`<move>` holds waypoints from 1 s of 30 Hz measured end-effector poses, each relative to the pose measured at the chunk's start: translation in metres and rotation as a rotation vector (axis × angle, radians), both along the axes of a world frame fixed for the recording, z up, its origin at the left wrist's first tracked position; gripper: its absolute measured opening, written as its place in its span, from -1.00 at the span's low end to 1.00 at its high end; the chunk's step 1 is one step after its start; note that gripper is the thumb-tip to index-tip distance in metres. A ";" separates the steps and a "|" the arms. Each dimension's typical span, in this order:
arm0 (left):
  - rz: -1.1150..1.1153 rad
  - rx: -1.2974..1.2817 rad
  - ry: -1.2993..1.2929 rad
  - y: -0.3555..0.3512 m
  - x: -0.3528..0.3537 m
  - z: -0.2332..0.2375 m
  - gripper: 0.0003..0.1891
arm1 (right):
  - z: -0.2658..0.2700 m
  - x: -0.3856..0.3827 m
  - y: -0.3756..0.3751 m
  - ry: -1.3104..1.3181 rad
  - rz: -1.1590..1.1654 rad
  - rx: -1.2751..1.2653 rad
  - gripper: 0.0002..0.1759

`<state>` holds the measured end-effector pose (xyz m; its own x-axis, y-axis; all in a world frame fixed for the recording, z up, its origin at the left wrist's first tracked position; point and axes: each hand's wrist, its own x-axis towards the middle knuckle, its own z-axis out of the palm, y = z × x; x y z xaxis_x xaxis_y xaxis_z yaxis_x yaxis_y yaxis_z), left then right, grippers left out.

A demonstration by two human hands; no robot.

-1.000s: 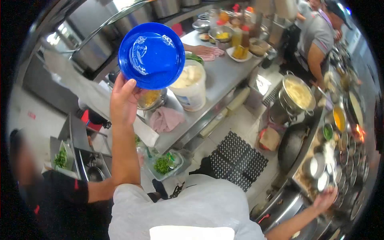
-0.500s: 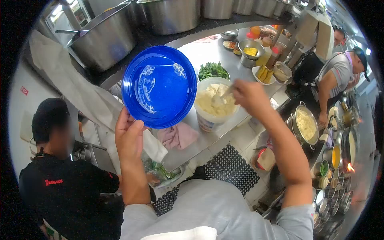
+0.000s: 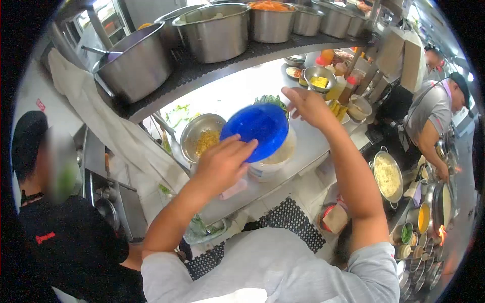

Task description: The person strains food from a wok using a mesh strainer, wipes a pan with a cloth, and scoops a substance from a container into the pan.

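Note:
My left hand (image 3: 227, 157) is on the left edge of a blue lid (image 3: 256, 132), fingers over its top and thumb hidden. The lid is tilted over a white tub (image 3: 273, 168), whose front wall shows below it. My right hand (image 3: 309, 107) is raised just right of the lid with its fingers apart and nothing in it. Behind the lid is a bowl of green leaves (image 3: 271, 100). A metal bowl with yellow food (image 3: 206, 141) stands to the left. No spoon shows in my right hand.
Metal pots (image 3: 212, 35) line the shelf above the counter. A person in black (image 3: 76, 237) stands at left. Another person in grey (image 3: 429, 108) works at the stove side at right, near a colander of pale food (image 3: 388, 174) and a flame.
My left hand has brought the blue lid down and right, over the tub. My right hand has let go of the spoon and lifted away. The view has tilted up, showing more shelf.

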<state>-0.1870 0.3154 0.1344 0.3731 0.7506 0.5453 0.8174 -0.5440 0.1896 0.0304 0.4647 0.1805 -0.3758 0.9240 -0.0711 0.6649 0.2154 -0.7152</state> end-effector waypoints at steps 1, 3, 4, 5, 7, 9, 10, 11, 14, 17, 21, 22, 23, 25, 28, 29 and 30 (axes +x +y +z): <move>-0.027 -0.051 0.111 0.008 0.011 -0.010 -0.49 | -0.015 0.006 0.006 0.000 0.113 0.159 -0.38; -0.059 -0.122 0.286 0.021 0.019 -0.033 -0.50 | -0.033 0.008 0.013 -0.112 0.203 0.204 -0.33; -0.055 -0.122 0.291 0.023 0.020 -0.035 -0.50 | -0.045 0.007 0.012 -0.106 0.205 0.206 -0.33; -0.099 -0.250 0.143 0.025 0.019 -0.035 -0.47 | -0.061 0.008 0.009 -0.063 0.194 0.236 -0.33; -0.136 -0.385 -0.003 0.033 0.016 -0.036 -0.43 | -0.094 0.004 0.014 -0.033 0.204 0.292 -0.32; 0.216 -0.226 -0.093 0.059 0.008 -0.034 -0.35 | -0.114 0.004 0.019 -0.054 0.213 0.336 -0.30; 0.283 -0.383 -0.249 0.073 0.003 -0.037 -0.27 | -0.119 0.002 0.019 -0.082 0.219 0.395 -0.29; 0.297 -0.442 -0.148 0.089 -0.002 -0.049 -0.24 | -0.110 0.001 0.016 -0.172 0.216 0.392 -0.29; 0.404 -0.564 -0.137 0.100 0.025 -0.053 -0.19 | -0.109 -0.004 0.019 -0.222 0.190 0.349 -0.32; 0.539 -0.370 -0.061 0.102 0.047 -0.081 -0.16 | -0.120 -0.002 0.016 -0.138 0.168 0.344 -0.32; 0.478 -0.373 -0.101 0.095 0.042 -0.084 -0.21 | -0.144 -0.004 0.014 -0.038 0.173 0.355 -0.30; 0.465 -0.410 -0.146 0.099 0.040 -0.077 -0.23 | -0.135 -0.003 0.019 -0.028 0.197 0.381 -0.30; 0.456 -0.419 -0.168 0.100 0.038 -0.077 -0.21 | -0.130 -0.002 0.020 -0.070 0.216 0.343 -0.30; 0.335 -0.524 -0.438 0.096 0.030 -0.070 -0.20 | -0.135 0.000 0.026 -0.005 0.222 0.369 -0.29; 0.242 -0.642 -0.498 0.067 0.023 -0.098 -0.16 | -0.147 0.002 0.045 0.113 0.217 0.340 -0.38; 0.294 -0.638 -0.280 0.049 0.019 -0.121 -0.13 | -0.149 0.001 0.051 0.211 0.239 0.159 -0.44; 0.345 -0.622 -0.055 0.040 0.017 -0.136 -0.08 | -0.144 0.001 0.057 0.315 0.258 -0.017 -0.49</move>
<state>-0.1701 0.3552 -0.0017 0.0425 0.9990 -0.0112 0.9036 -0.0337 0.4271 0.0310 0.5222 0.0360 -0.6011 0.7961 0.0699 0.3381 0.3326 -0.8804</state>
